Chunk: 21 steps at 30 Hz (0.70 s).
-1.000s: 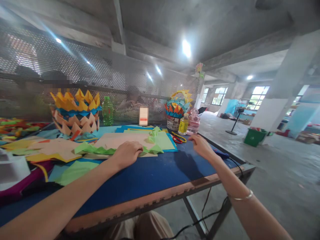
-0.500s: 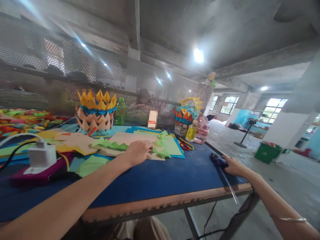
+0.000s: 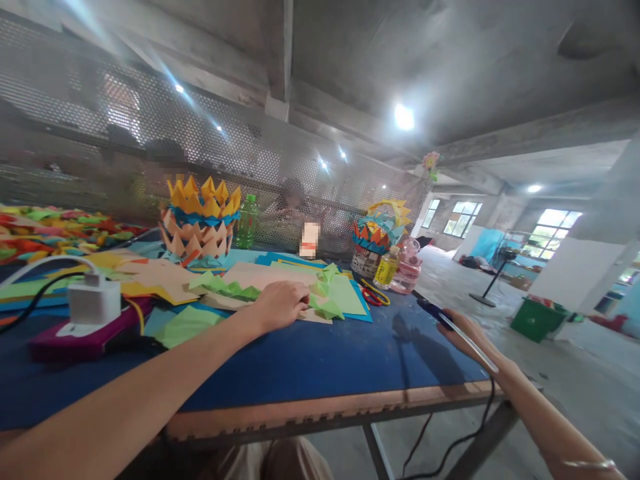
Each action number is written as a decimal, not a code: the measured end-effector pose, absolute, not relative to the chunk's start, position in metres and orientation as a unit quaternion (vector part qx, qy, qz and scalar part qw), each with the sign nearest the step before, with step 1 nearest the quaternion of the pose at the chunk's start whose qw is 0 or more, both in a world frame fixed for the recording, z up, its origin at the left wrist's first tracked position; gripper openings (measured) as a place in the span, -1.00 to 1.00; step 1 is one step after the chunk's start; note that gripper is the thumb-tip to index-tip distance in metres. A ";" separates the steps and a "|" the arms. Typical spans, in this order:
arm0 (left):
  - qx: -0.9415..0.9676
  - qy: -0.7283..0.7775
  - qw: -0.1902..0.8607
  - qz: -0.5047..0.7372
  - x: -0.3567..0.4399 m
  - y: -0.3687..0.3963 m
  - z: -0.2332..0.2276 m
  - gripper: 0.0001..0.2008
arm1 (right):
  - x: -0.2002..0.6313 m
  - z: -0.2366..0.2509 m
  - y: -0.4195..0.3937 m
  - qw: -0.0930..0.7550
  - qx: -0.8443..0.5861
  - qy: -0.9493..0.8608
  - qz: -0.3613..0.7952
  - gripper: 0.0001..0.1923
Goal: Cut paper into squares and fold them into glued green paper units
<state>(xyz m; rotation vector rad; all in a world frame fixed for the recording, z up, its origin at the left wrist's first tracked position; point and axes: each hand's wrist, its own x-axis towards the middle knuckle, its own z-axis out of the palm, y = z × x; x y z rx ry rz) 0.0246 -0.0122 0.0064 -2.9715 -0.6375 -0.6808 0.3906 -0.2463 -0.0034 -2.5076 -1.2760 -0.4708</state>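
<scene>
A person's left hand (image 3: pixel 280 303) lies palm down, fingers loosely curled, on a green folded paper strip (image 3: pixel 235 289) that runs across a tan sheet (image 3: pixel 260 275) on the blue table (image 3: pixel 310 353). The right hand (image 3: pixel 467 333), lifted just off the table's right edge, is closed around a glue gun (image 3: pixel 443 317); a clear glue stick (image 3: pixel 475 347) juts back along the wrist and a black cord (image 3: pixel 450 443) hangs below. Between the hands the tabletop is bare. Beyond the strip lie green and blue sheets (image 3: pixel 345 293), then red-handled scissors (image 3: pixel 371 295), a yellow bottle (image 3: pixel 386 269) and a pink bottle (image 3: pixel 406 265) beside a paper basket (image 3: pixel 377 230). A larger paper crown (image 3: pixel 200 223) and a green bottle (image 3: pixel 247 223) stand against the mesh screen (image 3: pixel 125 147). At left, a white charger (image 3: pixel 93 300) sits on a purple power strip (image 3: pixel 75 333).
</scene>
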 end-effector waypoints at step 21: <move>-0.951 -0.215 0.060 -0.215 0.026 -0.002 0.003 -0.91 | 0.273 -0.031 -0.119 0.424 -0.580 -0.651 0.246 -0.62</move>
